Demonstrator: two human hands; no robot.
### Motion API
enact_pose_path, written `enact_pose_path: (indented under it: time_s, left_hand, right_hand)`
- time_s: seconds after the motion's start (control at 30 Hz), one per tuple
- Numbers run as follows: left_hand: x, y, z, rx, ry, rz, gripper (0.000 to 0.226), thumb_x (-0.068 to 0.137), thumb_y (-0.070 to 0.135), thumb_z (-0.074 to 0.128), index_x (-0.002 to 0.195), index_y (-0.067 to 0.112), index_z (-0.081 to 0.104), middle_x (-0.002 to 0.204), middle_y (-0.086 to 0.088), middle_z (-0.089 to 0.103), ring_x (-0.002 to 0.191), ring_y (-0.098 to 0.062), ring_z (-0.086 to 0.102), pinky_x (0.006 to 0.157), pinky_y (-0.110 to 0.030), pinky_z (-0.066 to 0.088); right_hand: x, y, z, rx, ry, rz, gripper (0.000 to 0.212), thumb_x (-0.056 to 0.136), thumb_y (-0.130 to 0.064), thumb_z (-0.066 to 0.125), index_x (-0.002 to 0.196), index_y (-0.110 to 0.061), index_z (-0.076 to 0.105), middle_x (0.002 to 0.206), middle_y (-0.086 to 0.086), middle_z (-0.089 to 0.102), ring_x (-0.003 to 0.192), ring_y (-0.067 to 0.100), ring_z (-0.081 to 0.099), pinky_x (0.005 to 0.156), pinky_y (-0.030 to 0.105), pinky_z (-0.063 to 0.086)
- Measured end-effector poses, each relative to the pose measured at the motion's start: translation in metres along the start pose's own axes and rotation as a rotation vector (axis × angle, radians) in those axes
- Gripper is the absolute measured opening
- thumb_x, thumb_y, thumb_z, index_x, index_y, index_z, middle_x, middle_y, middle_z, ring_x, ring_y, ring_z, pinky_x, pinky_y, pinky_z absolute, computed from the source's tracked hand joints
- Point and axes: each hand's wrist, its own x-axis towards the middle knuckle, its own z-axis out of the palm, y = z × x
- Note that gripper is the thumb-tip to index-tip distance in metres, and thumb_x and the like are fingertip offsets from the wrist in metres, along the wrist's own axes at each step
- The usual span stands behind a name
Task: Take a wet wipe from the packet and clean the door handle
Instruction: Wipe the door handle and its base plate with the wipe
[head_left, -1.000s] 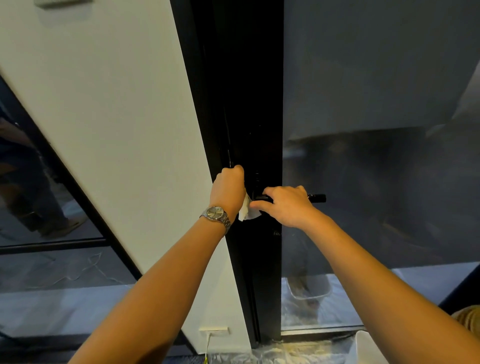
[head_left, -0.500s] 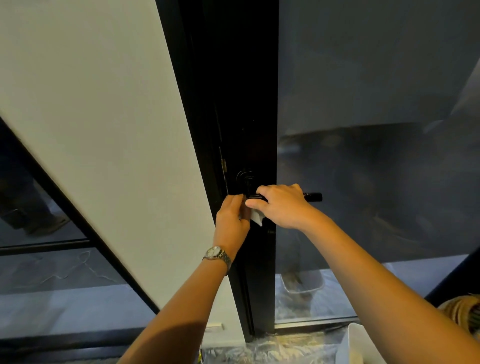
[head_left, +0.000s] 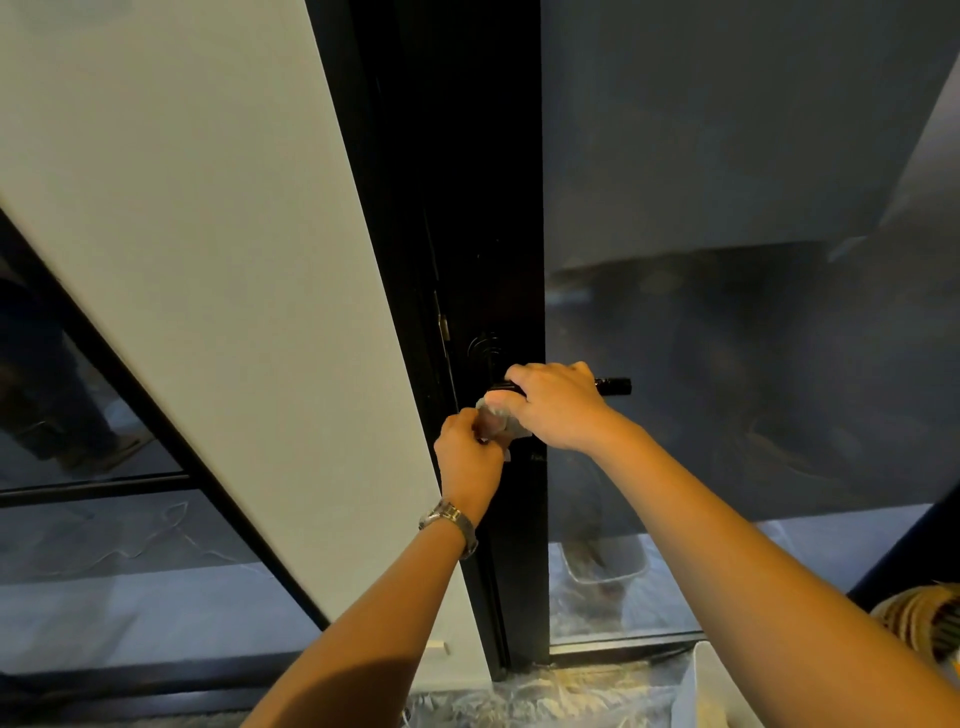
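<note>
A black lever door handle (head_left: 614, 385) juts right from the black door frame (head_left: 498, 260). My right hand (head_left: 556, 405) wraps over the handle near its base, so only the tip shows. Just below and to the left, my left hand (head_left: 470, 457) is closed on a crumpled white wet wipe (head_left: 493, 418), pressed against the frame under the handle. A metal watch sits on my left wrist. The wipe packet is not in view.
A white wall panel (head_left: 234, 260) stands left of the frame and dark glass (head_left: 727, 208) fills the door to the right. A white bin (head_left: 711, 691) and a woven basket (head_left: 924, 618) sit at the lower right. Plastic sheeting covers the floor.
My left hand has dropped with the wipe from beside the handle's base to just under it. My right hand has stayed on the handle.
</note>
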Motion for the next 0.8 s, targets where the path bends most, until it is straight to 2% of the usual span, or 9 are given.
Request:
enact_pose_path:
  time_s: [0.13, 0.2, 0.27, 0.33, 0.4, 0.47, 0.53, 0.7, 0.8]
  left_hand:
    - [-0.001, -0.006, -0.001, -0.128, -0.033, -0.163, 0.019, 0.086, 0.003, 0.057, 0.104, 0.005, 0.058, 0.090, -0.010, 0.062, 0.059, -0.007, 0.049, 0.045, -0.007, 0.041]
    - [-0.006, -0.009, 0.003, -0.195, -0.047, -0.242, 0.018, 0.089, 0.006, 0.050, 0.105, 0.007, 0.058, 0.096, -0.011, 0.065, 0.068, -0.014, 0.059, 0.057, -0.018, 0.050]
    - [-0.010, -0.010, 0.006, -0.364, -0.096, -0.340, 0.016, 0.089, 0.001, 0.045, 0.096, 0.003, 0.060, 0.101, -0.012, 0.064, 0.087, -0.023, 0.065, 0.075, -0.031, 0.056]
    - [-0.011, -0.007, 0.004, -0.607, -0.165, -0.448, 0.020, 0.086, -0.009, 0.040, 0.093, -0.001, 0.058, 0.110, -0.010, 0.059, 0.092, -0.022, 0.064, 0.080, -0.031, 0.054]
    - [-0.009, 0.001, -0.002, -0.791, -0.203, -0.527, 0.028, 0.084, -0.017, 0.035, 0.103, -0.007, 0.054, 0.109, -0.015, 0.058, 0.090, -0.020, 0.063, 0.079, -0.029, 0.053]
    - [-0.008, 0.009, -0.005, -0.919, -0.226, -0.620, 0.038, 0.085, -0.019, 0.032, 0.119, -0.008, 0.045, 0.100, -0.015, 0.058, 0.102, -0.028, 0.060, 0.087, -0.034, 0.050]
    - [-0.010, 0.015, -0.006, -0.988, -0.247, -0.687, 0.043, 0.086, -0.020, 0.030, 0.125, -0.005, 0.041, 0.102, -0.018, 0.056, 0.112, -0.035, 0.054, 0.093, -0.039, 0.046]
    - [-0.008, 0.015, 0.001, -0.978, -0.211, -0.718, 0.040, 0.084, -0.023, 0.031, 0.110, -0.002, 0.052, 0.088, -0.013, 0.059, 0.087, -0.025, 0.060, 0.086, -0.037, 0.049]
    - [-0.001, 0.013, 0.010, -0.958, -0.172, -0.730, 0.037, 0.082, -0.023, 0.031, 0.086, 0.004, 0.056, 0.088, -0.012, 0.059, 0.077, -0.021, 0.059, 0.076, -0.032, 0.049]
  right_hand:
    - [-0.002, -0.001, 0.000, -0.011, -0.002, 0.008, 0.047, 0.097, -0.050, 0.031, 0.119, -0.014, 0.052, 0.117, 0.004, 0.058, 0.112, 0.025, 0.050, 0.092, 0.037, 0.028]
    - [-0.003, -0.003, 0.001, -0.018, 0.004, 0.010, 0.047, 0.097, -0.050, 0.031, 0.120, -0.014, 0.051, 0.118, 0.005, 0.058, 0.113, 0.025, 0.049, 0.094, 0.037, 0.028]
    - [-0.006, -0.004, 0.002, -0.021, 0.014, 0.014, 0.046, 0.097, -0.049, 0.031, 0.120, -0.014, 0.051, 0.118, 0.005, 0.058, 0.113, 0.025, 0.049, 0.094, 0.037, 0.028]
    - [-0.008, -0.005, 0.002, -0.014, 0.022, 0.012, 0.044, 0.098, -0.046, 0.031, 0.120, -0.014, 0.050, 0.120, 0.005, 0.057, 0.115, 0.025, 0.048, 0.095, 0.036, 0.028]
    - [-0.010, -0.005, 0.002, -0.011, 0.026, 0.009, 0.042, 0.099, -0.043, 0.032, 0.124, -0.013, 0.048, 0.122, 0.005, 0.056, 0.116, 0.026, 0.046, 0.096, 0.036, 0.028]
    - [-0.012, -0.004, 0.001, -0.004, 0.032, 0.009, 0.041, 0.100, -0.040, 0.033, 0.128, -0.014, 0.046, 0.123, 0.005, 0.055, 0.117, 0.026, 0.045, 0.097, 0.035, 0.027]
    - [-0.013, -0.004, 0.001, 0.008, 0.030, 0.010, 0.039, 0.100, -0.037, 0.034, 0.130, -0.014, 0.045, 0.125, 0.005, 0.054, 0.118, 0.025, 0.044, 0.098, 0.035, 0.026]
    - [-0.015, -0.003, -0.004, 0.050, -0.011, -0.007, 0.038, 0.101, -0.028, 0.035, 0.136, -0.015, 0.041, 0.132, 0.006, 0.050, 0.122, 0.026, 0.042, 0.103, 0.035, 0.025]
    - [-0.014, 0.000, -0.008, 0.076, -0.041, -0.020, 0.039, 0.101, -0.024, 0.035, 0.138, -0.015, 0.040, 0.133, 0.007, 0.050, 0.122, 0.027, 0.043, 0.103, 0.036, 0.027]
